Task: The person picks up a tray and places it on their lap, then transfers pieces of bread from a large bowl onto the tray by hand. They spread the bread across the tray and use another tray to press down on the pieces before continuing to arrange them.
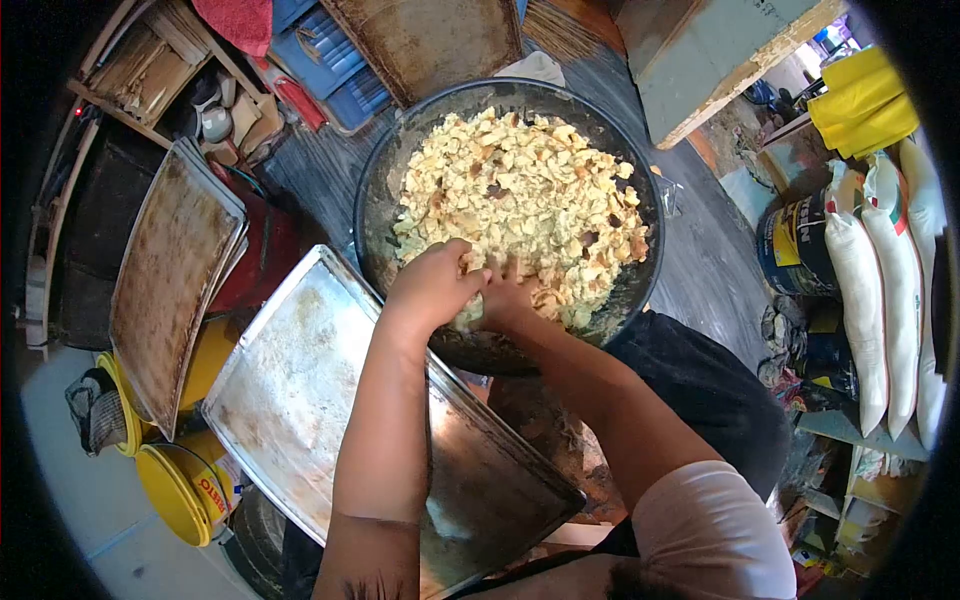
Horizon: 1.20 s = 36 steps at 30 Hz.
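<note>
Pale yellow crumbly mixture flecked with brown, heaped across most of a wide round dark metal pan on a dark wooden tabletop, mid-view. At the pan's near edge, left hand knuckles-up, fingers curled shut over a clump of the mixture. Right hand touching it just beside, fingers sunk among the crumbs, grip impossible to tell. Under the left forearm, a large worn silver metal baking tray, tilted, far corner close against the pan's rim. Further left, a stack of rust-browned flat trays leaning on edge, with yellow plastic buckets below. Just beyond the pan, another browned tray. Well apart on the right, tall white sacks standing side by side beneath folded yellow sheeting.
</note>
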### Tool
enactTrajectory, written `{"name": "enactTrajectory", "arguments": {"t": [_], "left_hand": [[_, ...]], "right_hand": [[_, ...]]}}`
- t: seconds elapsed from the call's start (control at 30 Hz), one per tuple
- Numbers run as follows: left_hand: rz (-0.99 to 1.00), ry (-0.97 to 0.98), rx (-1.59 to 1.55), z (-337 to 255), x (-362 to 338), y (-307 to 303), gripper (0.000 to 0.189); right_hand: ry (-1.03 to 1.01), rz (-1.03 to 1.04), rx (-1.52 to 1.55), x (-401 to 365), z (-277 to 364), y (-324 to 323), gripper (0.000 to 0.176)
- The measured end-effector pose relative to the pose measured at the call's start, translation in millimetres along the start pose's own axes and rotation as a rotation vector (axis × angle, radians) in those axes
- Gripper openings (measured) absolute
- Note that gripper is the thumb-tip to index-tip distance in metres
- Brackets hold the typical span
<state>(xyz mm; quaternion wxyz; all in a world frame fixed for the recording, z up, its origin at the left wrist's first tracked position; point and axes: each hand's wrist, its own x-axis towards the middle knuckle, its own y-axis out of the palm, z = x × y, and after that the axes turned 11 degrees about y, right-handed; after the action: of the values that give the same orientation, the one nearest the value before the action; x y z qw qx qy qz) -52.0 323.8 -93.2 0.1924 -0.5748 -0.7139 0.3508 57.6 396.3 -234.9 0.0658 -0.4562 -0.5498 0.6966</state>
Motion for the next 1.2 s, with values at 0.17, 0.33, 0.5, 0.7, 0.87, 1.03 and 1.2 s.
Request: {"name": "enactTrajectory", "arguments": {"t": [0.17,0.33,0.5,0.7,0.87,1.03,1.2], "left_hand": [[0.016,-0.045,0.009,-6,0,-4,0.052],[0.012,-0.048,0.036,-8,0,-5,0.054],[-0.048,-0.038,0.087,-10,4,-9,0.042],[-0.500,0.124,-0.367,-4,1,-28,0.039],[-0.577,-0.065,-0.749,-17,-74,-57,0.045],[-0.588,-0.194,-1.294,-32,-180,-49,0.059],[-0.751,-0.171,-1.188,13,-241,-30,0.037]], "right_hand": [[0.088,-0.104,0.157,49,7,21,0.055],[0.017,-0.275,0.335,77,-14,25,0.051],[-0.035,-0.278,0.864,92,-49,36,0.057],[0.038,-0.217,1.353,12,-80,-55,0.074],[-0.306,-0.226,1.363,-115,-35,-148,0.056],[-0.607,0.035,1.235,-189,48,-142,0.059],[-0.597,0.061,1.220,-218,100,-117,0.062]]}}
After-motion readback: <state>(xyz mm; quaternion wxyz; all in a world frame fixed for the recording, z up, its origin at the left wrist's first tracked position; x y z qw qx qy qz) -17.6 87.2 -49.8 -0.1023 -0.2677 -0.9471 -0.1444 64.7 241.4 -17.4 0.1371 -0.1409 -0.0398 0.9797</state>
